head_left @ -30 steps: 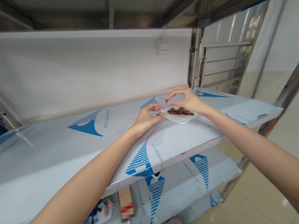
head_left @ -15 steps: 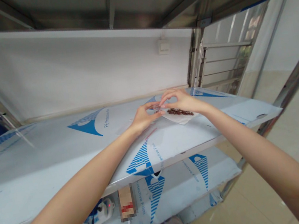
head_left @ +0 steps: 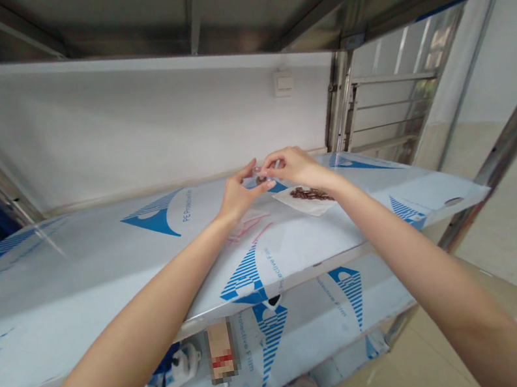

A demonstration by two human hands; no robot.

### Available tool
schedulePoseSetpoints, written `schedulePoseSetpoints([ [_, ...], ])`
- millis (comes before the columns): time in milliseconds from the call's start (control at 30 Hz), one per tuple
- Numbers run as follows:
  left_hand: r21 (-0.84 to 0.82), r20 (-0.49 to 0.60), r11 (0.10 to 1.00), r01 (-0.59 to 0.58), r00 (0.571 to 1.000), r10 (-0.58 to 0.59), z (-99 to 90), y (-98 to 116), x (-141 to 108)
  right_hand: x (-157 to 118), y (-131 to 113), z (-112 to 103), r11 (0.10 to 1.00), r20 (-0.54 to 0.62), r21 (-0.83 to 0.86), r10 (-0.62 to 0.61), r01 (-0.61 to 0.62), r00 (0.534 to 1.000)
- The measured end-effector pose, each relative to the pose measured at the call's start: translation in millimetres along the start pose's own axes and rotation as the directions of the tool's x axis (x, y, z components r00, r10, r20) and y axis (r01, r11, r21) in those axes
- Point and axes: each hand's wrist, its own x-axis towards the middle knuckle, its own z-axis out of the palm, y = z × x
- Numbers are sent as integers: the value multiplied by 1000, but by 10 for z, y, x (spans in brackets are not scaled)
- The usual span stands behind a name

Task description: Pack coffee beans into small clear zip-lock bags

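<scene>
My left hand (head_left: 237, 194) and my right hand (head_left: 294, 166) meet just above the table, with a small clear plastic bag (head_left: 260, 177) between their fingertips. Something brownish shows inside the bag, too small to name. The thumb and fingers of my left hand curve around the bag's side, while my right hand pinches its upper edge. Below my right wrist, a pile of small dark brown pieces (head_left: 309, 194) lies on a white sheet (head_left: 316, 208). Several clear bags with red edge lines (head_left: 250, 224) lie flat beside my left wrist.
The tabletop (head_left: 103, 272) is covered in printed protective film. A metal shelf (head_left: 120, 18) hangs low overhead. On the lower shelf are a blurred phone-like object (head_left: 221, 351) on a white cable and a power strip (head_left: 182, 363). A wall switch (head_left: 283, 83) sits behind.
Both hands have lifted slightly and moved a little left with the bag, away from the brown pieces. More of the white sheet and the red-edged bags now shows.
</scene>
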Motion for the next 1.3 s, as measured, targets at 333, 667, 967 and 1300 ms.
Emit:
schedulePoseSetpoints([
  [333,21,-119,991,133,984,-130,-281,-1,130,63,342,173,918,-94,395,71,-28,993],
  [667,54,-123,996,69,991,-62,-220,1,107,31,302,227,832,-122,550,161,-68,979],
  [967,109,-134,994,-3,991,17,-173,-7,94,10,267,238,827,-185,554,234,-95,955],
  [1300,147,-4,989,-25,1000,25,-183,26,45,-2,255,303,803,-93,578,237,-142,967],
])
